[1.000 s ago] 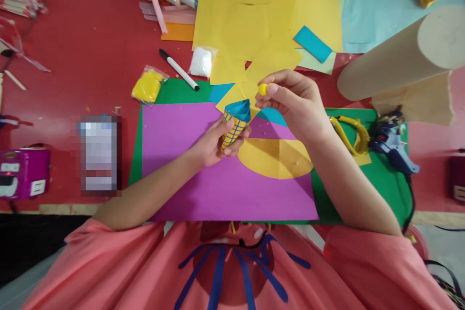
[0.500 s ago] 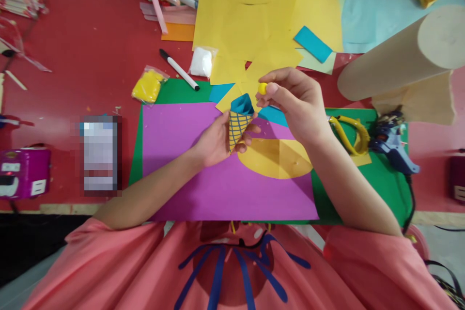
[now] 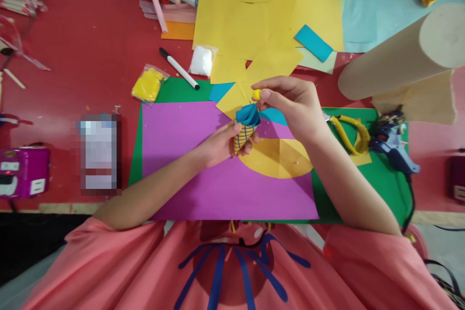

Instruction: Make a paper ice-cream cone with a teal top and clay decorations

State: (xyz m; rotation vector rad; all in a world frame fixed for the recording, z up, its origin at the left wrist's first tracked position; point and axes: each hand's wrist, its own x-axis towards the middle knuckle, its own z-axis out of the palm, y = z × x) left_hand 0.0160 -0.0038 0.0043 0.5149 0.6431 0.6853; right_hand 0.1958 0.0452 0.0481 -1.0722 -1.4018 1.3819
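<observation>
In the left hand [image 3: 223, 145] is the grid-patterned paper cone [image 3: 246, 134], tilted and grasped between thumb and fingers, its blue mouth [image 3: 248, 115] upward; the right hand [image 3: 296, 104] pinches a small yellow ball [image 3: 256, 94]. Compared with half a second ago, cone and ball have come closer, which, I judge, brings the ball nearly over this mouth, seemingly without touching. Beneath lies the purple sheet [image 3: 203, 189]; at right, a blue glue gun [image 3: 390, 140]

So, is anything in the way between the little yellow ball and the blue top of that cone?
Nothing visible. The right hand pinches the yellow ball just beyond the blue top of the cone, which the left hand holds. Only paper pieces show behind the gap.
</observation>
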